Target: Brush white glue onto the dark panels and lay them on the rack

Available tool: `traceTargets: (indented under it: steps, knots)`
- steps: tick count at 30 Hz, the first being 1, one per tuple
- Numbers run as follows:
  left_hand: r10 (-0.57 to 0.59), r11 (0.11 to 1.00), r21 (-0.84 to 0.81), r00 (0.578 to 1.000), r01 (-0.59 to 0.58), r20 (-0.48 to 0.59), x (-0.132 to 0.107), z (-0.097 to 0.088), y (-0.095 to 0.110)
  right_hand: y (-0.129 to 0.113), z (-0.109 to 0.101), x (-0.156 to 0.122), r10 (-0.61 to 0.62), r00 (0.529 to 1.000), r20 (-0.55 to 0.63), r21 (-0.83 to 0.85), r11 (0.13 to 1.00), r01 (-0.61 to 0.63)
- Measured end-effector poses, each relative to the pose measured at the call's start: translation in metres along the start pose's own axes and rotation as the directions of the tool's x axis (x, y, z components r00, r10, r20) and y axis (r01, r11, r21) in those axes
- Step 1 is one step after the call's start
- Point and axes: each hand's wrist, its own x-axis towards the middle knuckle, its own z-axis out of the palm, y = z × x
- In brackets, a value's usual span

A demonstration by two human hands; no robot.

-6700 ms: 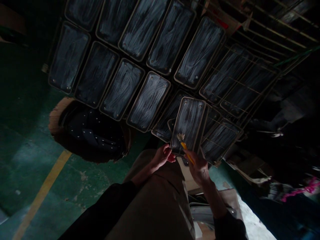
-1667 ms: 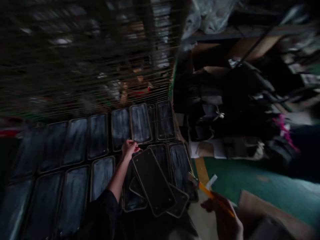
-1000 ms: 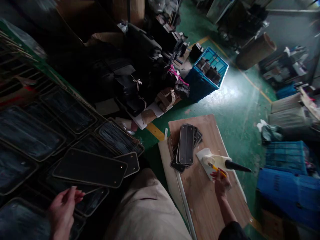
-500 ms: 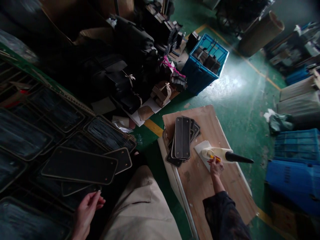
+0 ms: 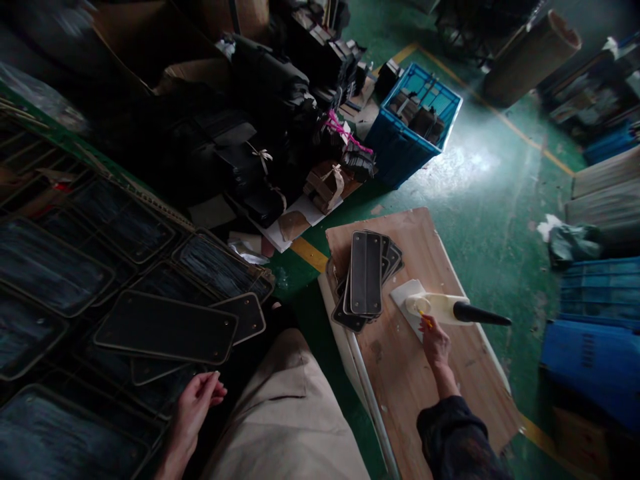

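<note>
My right hand (image 5: pixel 435 340) is closed on a yellow-handled brush (image 5: pixel 425 319), whose tip sits at the mouth of a pale glue bottle (image 5: pixel 440 308) lying on its side on a wooden board (image 5: pixel 430 387). A fanned stack of black rounded panels (image 5: pixel 366 277) lies just left of the bottle. My left hand (image 5: pixel 197 402) hovers with loosely curled fingers and holds nothing, near my beige trouser leg (image 5: pixel 290 427). It is just below a plain black panel (image 5: pixel 167 327) resting on several glue-smeared panels (image 5: pixel 50 273) spread at the left.
A blue crate (image 5: pixel 415 127) with dark parts stands on the green floor beyond the board. Bundles of black material (image 5: pixel 270 133) pile up at the top centre. More blue crates (image 5: pixel 595 327) sit at the right, and a cardboard roll (image 5: pixel 530 57) lies at the top right.
My head turned from the panel rack to the wooden board. The left hand let go of the panel it held. The right hand carried the brush to the glue bottle's mouth.
</note>
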Motion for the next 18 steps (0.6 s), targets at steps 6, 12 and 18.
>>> traceTargets:
  steps: [6, 12, 18]
  knots:
    - [0.011, 1.000, -0.014, 1.000, -0.011, -0.004, 0.002, 0.001, 0.000, -0.006, -0.016, -0.020, 0.006, 1.000, -0.009, 0.032, 0.999, -0.005]
    - [-0.012, 1.000, -0.007, 1.000, 0.012, -0.001, 0.002, 0.005, 0.006, -0.014, -0.015, -0.021, 0.115, 0.988, -0.108, 0.286, 0.955, -0.080]
    - [-0.015, 1.000, -0.002, 1.000, 0.015, 0.015, 0.002, 0.010, 0.008, -0.031, 0.002, -0.013, 0.212, 0.963, -0.168, 0.435, 0.893, -0.121]
